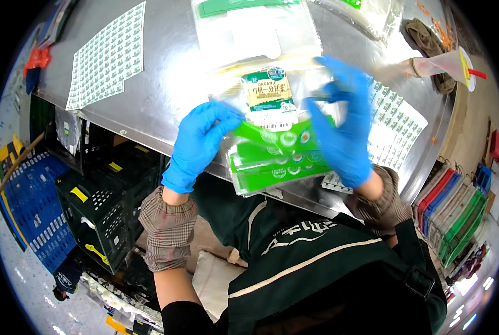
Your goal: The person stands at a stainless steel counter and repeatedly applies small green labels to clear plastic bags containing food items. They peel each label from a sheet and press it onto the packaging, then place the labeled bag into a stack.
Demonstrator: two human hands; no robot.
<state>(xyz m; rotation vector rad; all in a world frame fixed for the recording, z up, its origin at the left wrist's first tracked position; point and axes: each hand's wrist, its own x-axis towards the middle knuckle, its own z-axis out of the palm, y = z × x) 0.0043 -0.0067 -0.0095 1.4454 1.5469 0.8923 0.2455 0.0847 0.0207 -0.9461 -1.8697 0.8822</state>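
Two gloved hands, left hand [199, 142] and right hand [341, 125], are closed on a fanned stack of green-topped bags [277, 159]; long axes run left-right, slightly tilted, above the steel table [165, 72].

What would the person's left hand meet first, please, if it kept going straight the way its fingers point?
Probably the clear bag with the green label, which the left hand already touches at its edge; depth is unclear.
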